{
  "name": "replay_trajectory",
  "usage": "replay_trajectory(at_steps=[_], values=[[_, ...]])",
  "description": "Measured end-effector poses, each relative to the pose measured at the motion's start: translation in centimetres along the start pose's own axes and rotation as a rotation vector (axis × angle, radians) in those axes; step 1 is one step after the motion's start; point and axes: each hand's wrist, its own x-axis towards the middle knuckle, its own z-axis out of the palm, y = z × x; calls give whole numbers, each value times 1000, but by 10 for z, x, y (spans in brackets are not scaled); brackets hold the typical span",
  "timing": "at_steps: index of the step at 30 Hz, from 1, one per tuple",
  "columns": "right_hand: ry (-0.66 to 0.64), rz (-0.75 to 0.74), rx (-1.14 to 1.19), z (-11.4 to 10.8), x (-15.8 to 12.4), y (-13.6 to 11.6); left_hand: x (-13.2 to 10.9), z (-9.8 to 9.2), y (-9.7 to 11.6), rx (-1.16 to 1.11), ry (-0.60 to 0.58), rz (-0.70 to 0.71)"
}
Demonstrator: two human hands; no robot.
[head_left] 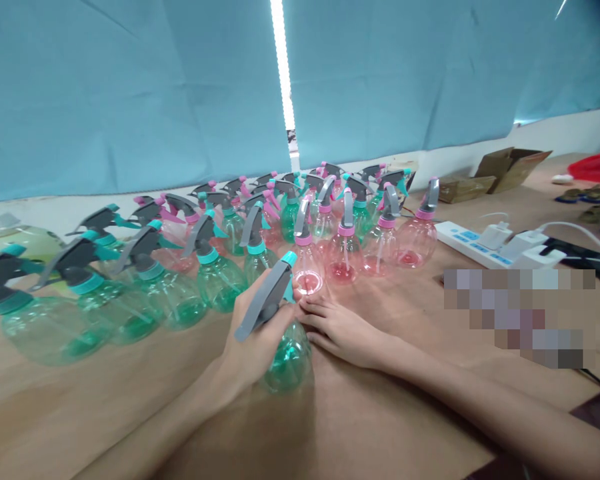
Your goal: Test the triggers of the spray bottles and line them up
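Note:
My left hand (253, 327) is wrapped round the neck of a green spray bottle (287, 363), whose grey and turquoise trigger head rises above my fingers. The bottle stands slightly tilted low over the brown table. My right hand (347, 331) is beside it on the right, fingers stretched out and a little apart, with the fingertips at the bottle's side; whether they touch it I cannot tell. Just behind my hands stands a pink spray bottle (307, 260) with a grey trigger. Another green spray bottle (223, 283) stands left of my left hand.
Several green and pink spray bottles crowd the table's (380, 427) back and left. At right lie a white power strip (473, 245) with chargers plugged in, cables and a pixelated patch. Farther back are an open cardboard box (510, 170) and a red bag (597, 168).

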Motion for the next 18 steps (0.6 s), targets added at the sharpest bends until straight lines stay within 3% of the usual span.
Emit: replay_trajectory(at_steps=[14, 18], values=[[15, -1, 33, -2, 1, -1, 3, 0, 9, -49, -59, -11], [25, 2, 40, -2, 0, -1, 0, 1, 11, 43, 1, -15]])
